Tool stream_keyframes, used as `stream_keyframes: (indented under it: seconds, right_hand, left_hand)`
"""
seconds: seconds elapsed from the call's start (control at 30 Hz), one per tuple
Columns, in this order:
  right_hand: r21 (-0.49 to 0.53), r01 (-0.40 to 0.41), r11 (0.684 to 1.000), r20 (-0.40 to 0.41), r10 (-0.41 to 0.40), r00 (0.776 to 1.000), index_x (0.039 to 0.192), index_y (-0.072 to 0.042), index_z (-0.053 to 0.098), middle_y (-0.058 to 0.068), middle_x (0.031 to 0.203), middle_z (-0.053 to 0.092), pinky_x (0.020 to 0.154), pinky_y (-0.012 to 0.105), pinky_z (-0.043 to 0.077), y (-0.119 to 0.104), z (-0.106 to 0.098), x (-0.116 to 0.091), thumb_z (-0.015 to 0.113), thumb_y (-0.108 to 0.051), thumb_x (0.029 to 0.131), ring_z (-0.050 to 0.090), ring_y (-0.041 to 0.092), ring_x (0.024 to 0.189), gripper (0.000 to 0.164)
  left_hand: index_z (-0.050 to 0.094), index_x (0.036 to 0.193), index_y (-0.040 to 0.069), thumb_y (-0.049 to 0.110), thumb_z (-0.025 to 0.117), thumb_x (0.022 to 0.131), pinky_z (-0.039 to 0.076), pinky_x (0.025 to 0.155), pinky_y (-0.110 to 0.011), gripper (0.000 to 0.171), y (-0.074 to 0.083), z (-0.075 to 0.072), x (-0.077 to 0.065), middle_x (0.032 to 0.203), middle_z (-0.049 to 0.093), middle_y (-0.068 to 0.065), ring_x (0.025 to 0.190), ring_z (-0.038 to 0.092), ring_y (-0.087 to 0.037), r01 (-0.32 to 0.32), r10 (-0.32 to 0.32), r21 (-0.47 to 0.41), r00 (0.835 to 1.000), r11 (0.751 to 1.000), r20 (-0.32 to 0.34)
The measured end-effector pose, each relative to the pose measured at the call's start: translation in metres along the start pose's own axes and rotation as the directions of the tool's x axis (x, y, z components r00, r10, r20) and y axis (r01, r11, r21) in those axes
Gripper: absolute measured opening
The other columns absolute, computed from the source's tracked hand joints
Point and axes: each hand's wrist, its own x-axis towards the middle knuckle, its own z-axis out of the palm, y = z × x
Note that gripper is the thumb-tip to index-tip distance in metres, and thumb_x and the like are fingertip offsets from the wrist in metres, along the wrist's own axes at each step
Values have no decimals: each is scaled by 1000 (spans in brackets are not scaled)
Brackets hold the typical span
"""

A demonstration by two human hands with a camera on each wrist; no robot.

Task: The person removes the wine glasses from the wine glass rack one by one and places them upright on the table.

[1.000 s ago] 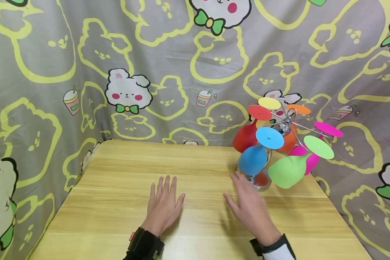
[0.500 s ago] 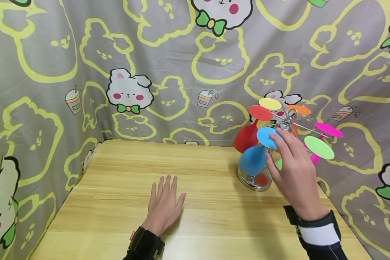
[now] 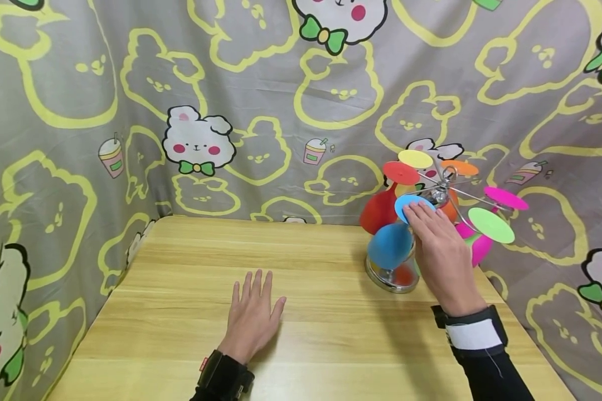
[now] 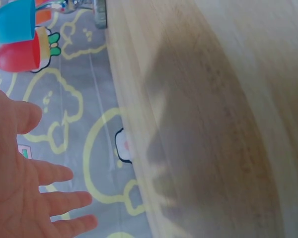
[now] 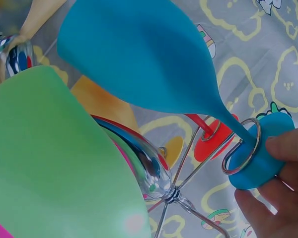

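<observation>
A chrome wine-glass rack [image 3: 388, 285] stands on the table at the right, with coloured goblets hanging upside down from its wire arms. My right hand [image 3: 446, 259] reaches to the near side of the rack and pinches the round foot of the blue goblet [image 3: 388, 246]. In the right wrist view, the thumb [image 5: 282, 147] lies on one face of that foot and the fingers are behind it. The stem of the blue goblet [image 5: 144, 54] still sits inside a wire loop. My left hand [image 3: 253, 323] is spread palm down over the table, holding nothing.
Around the rack hang a red goblet [image 3: 378, 213], a green goblet [image 5: 59, 158], a magenta goblet [image 3: 481, 245] and an orange goblet [image 3: 450, 210]. A yellow foot [image 3: 415, 159] shows at the back. Patterned grey curtain [image 3: 261, 83] encloses the wooden table [image 3: 306, 345].
My right hand has lifted off the table beside the rack's base, swung right and up, then closed in on the blue goblet's foot. The left hand stays where it was.
</observation>
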Motion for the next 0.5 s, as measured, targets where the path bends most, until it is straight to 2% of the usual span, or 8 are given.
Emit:
stream_keyframes:
  seconds: [0.3, 0.5]
  right_hand:
    - [15, 18, 1000, -18, -18, 1000, 145, 0, 66, 24, 141, 69, 116, 64, 48, -1, 2, 4, 82, 17, 82, 64, 48, 135, 67]
    - [24, 35, 999, -33, -35, 999, 144, 1, 66, 25, 140, 69, 116, 64, 49, -2, 2, 16, 78, 17, 87, 65, 47, 134, 60]
  left_hand:
    - [38, 165, -1, 46, 46, 114, 18, 132, -72, 70, 0, 0, -2, 170, 34, -30, 161, 28, -50, 12, -12, 0, 1000, 1000, 8]
    - [38, 165, -1, 45, 47, 114, 17, 132, -72, 69, 1, 0, -2, 170, 35, -30, 161, 28, -50, 12, -12, -7, 1000, 1000, 6]
